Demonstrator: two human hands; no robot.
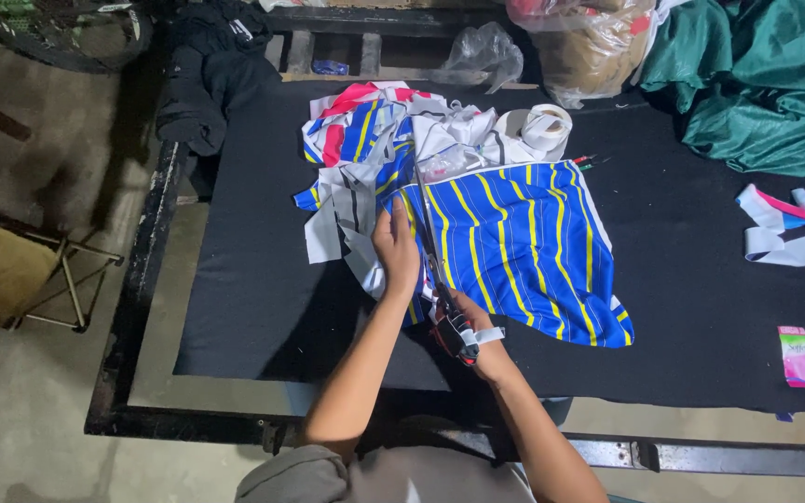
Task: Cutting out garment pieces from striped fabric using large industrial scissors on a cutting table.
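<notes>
A piece of blue fabric with yellow stripes [524, 247] lies spread on the black table [263, 298]. My right hand [470, 328] grips the red-and-black handles of large scissors [432, 256], whose blades run along the fabric's left edge. My left hand [397, 250] presses flat on the fabric and the white strips beside the blades. A heap of white, red and blue cloth scraps [375, 126] sits just beyond.
A roll of white tape [548, 126] lies behind the fabric. Green cloth [757, 74] is piled at the back right, a black garment [207, 74] at the back left. White and pink strips [794, 228] and a pink packet [799, 356] lie on the right. A metal stool [58, 279] stands left.
</notes>
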